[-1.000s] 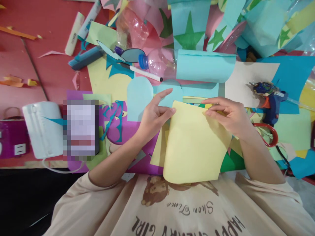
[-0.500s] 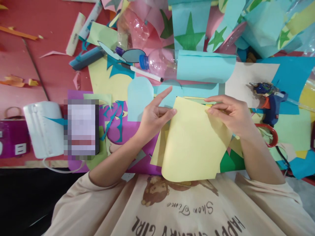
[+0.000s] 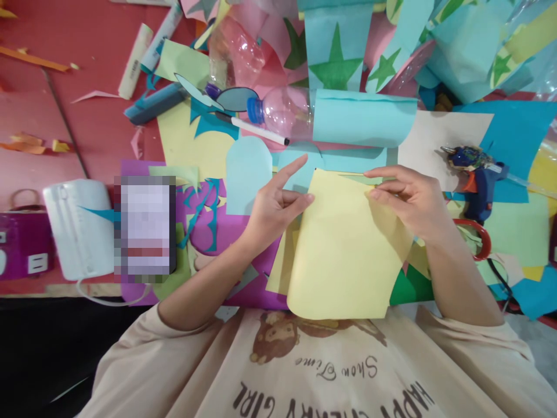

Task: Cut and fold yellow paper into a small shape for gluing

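A pale yellow sheet of paper [image 3: 343, 249] hangs in a bent curve in front of my chest, its lower left side rolled over. My left hand [image 3: 274, 215] grips its upper left edge, thumb at the edge and index finger pointing up and away. At the upper right corner, my right hand [image 3: 411, 197] pinches the sheet between thumb and fingers. Just beyond the paper lies a plastic bottle [image 3: 287, 110] with a blue cap, its lower part wrapped in light blue paper [image 3: 365, 119]. A black-and-white marker [image 3: 261, 130] lies beside the bottle.
To the right are a blue glue gun [image 3: 481, 186] and red-handled scissors [image 3: 481, 241]. On the left, a phone [image 3: 145, 226] rests by a white case [image 3: 78, 229]. Coloured paper scraps [image 3: 209, 151] cover much of the red table [image 3: 35, 104]. Star-decorated paper pieces [image 3: 337, 52] stand at the back.
Both hands and the yellow paper have shifted very slightly to the right. The grip on the paper looks the same.
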Tool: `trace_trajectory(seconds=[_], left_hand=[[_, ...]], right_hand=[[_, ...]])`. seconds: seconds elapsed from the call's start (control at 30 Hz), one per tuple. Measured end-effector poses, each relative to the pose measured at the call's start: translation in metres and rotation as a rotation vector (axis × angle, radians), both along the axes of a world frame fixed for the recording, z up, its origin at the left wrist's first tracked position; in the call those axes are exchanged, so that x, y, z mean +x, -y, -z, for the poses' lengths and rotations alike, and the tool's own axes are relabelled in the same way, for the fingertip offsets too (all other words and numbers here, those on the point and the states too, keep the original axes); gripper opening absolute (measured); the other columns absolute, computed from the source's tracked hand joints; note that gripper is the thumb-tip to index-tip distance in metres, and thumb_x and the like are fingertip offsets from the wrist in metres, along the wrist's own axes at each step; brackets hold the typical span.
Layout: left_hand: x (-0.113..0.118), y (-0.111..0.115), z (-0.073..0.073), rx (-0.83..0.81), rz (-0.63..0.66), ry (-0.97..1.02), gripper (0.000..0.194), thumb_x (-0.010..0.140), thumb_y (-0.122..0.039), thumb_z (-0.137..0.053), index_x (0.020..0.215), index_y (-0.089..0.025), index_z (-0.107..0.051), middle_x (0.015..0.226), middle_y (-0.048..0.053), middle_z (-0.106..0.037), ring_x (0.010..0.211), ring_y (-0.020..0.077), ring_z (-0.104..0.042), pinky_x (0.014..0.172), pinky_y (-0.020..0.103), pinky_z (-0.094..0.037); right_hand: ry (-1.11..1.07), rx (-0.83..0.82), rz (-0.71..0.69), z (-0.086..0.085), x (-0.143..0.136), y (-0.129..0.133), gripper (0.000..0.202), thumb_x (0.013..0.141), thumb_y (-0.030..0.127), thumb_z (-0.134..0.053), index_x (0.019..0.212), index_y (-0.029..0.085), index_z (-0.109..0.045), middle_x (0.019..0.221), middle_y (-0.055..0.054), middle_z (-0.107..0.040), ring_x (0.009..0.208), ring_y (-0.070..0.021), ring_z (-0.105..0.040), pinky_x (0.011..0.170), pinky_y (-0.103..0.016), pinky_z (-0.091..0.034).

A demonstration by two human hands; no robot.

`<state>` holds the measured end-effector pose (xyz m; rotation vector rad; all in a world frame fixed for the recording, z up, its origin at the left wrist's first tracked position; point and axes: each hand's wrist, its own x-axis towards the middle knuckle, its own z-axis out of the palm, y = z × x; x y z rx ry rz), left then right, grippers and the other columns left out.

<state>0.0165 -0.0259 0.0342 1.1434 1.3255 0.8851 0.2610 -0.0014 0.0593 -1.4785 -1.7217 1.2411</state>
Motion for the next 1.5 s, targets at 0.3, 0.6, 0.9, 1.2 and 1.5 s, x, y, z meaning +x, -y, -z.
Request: trace_trajectory(seconds=[0.3,0.6,0.9,1.2,1.5], left_hand=[[0.0,0.001,0.001,0.025,-0.013,-0.052,0.06,0.077,-0.036,-0.067,0.134,-0.024,-0.054,0.045,-0.009,-0.036,0.043,0.0064,-0.028,0.042,0.02,-0.027],[0.0,-0.002,0.001,-0.065,0.085,-0.028,0.036,0.074,-0.045,-0.066,0.095,-0.016,-0.07,0.053,-0.004,-0.05,0.048,0.0078,-0.039,0.045,0.02,-0.031],[-0.002,-0.005,-0.001,0.056,0.057,-0.179,0.028,0.077,-0.039,-0.062,0.061,-0.015,-0.062,0.053,-0.004,-0.041,0.052,0.0069,-0.033,0.046,0.02,-0.026],[-0.004,-0.005,-0.003,-0.005,0.145,-0.109,0.032,0.076,-0.043,-0.063,0.06,-0.016,-0.06,0.056,-0.003,-0.048,0.053,0.0078,-0.039,0.047,0.021,-0.029],[-0.006,-0.01,-0.005,-0.002,0.157,-0.14,0.03,0.075,-0.041,-0.063,0.06,-0.016,-0.06,0.056,-0.002,-0.05,0.054,0.0082,-0.041,0.049,0.021,-0.033]], right_hand=[[0.007,0.023,0.065,-0.003,0.001,-0.003,0.024,0.077,0.029,-0.071,0.1,0.026,-0.073,0.068,0.004,-0.072,0.039,-0.0051,-0.042,0.036,-0.019,-0.028],[-0.024,0.055,0.129,0.002,0.007,-0.004,0.022,0.078,0.036,-0.073,0.1,0.03,-0.072,0.071,0.003,-0.073,0.053,-0.0106,-0.058,0.044,-0.022,-0.04],[-0.043,0.034,0.145,0.001,0.008,-0.005,0.022,0.077,0.034,-0.075,0.099,0.03,-0.073,0.071,0.002,-0.074,0.056,-0.0114,-0.06,0.048,-0.023,-0.043],[-0.048,0.121,0.229,-0.003,0.009,-0.006,0.024,0.078,0.028,-0.074,0.102,0.024,-0.073,0.07,0.001,-0.073,0.059,-0.0107,-0.06,0.052,-0.023,-0.043],[-0.019,0.171,0.25,0.001,0.012,-0.007,0.024,0.079,0.028,-0.074,0.103,0.024,-0.072,0.071,0.0,-0.074,0.059,-0.0118,-0.06,0.053,-0.024,-0.044]])
